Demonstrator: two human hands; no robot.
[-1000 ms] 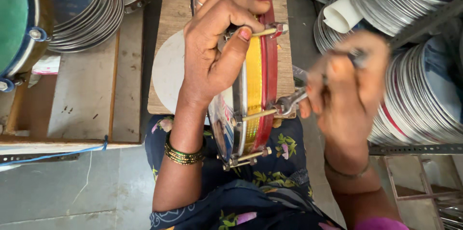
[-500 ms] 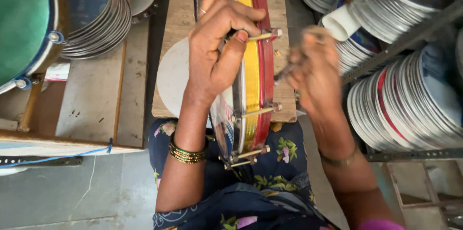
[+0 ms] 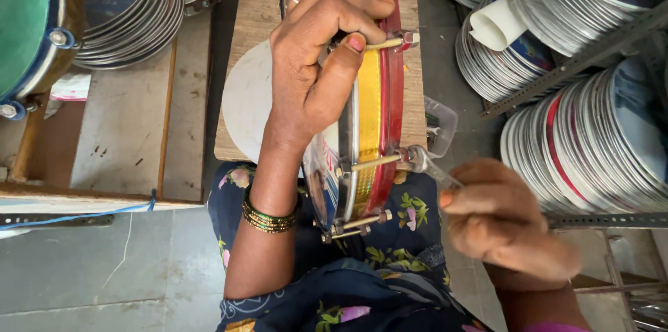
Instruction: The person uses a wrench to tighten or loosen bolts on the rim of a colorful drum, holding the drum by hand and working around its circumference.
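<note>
Left hand clamped on drum rim; right hand clamped on spanner at 5 o'clock tension rod; best kept square on nut.

- We see the drum with a glossy red rim, a shiny yellow foil-like band and a polished metal shell.
- Its tuning rods look like smooth brass-toned metal.
- The spanner is bright bare metal.
- The board under it is matt, grainy wood.
- The stacked hoops gleam like chromed metal.
- The bangles look glossy.
- The patterned garment is soft cloth.
</note>
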